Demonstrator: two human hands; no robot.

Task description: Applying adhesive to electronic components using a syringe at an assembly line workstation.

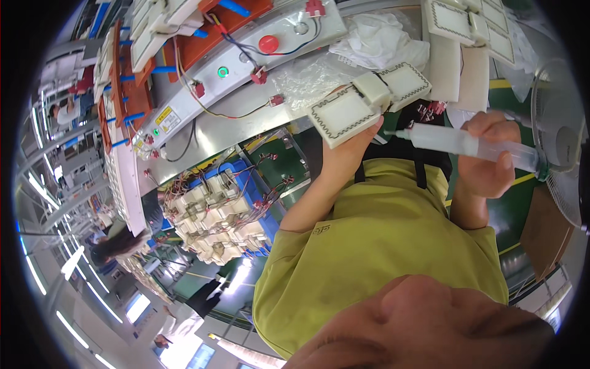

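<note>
My left hand point(345, 150) is closed around a cream plastic block point(342, 115) with two flat rectangular panels, each edged by a dark zigzag line, and a raised bridge between them. Part of the fingers is hidden beneath it. In my right hand point(491, 157), a large translucent syringe point(441, 138) lies almost level, its narrow tip toward the block. The tip stands just right of my left fingers and apart from the panels. White material shows inside the barrel.
A metal bench point(246, 125) carries crumpled clear plastic point(307, 80), white cloth point(384, 42) and similar cream blocks point(452, 23). A control panel with a red button point(268, 43) and wired connectors runs along it. A blue crate point(265, 215) of wired blocks stands lower left; a fan point(560, 141) is at right.
</note>
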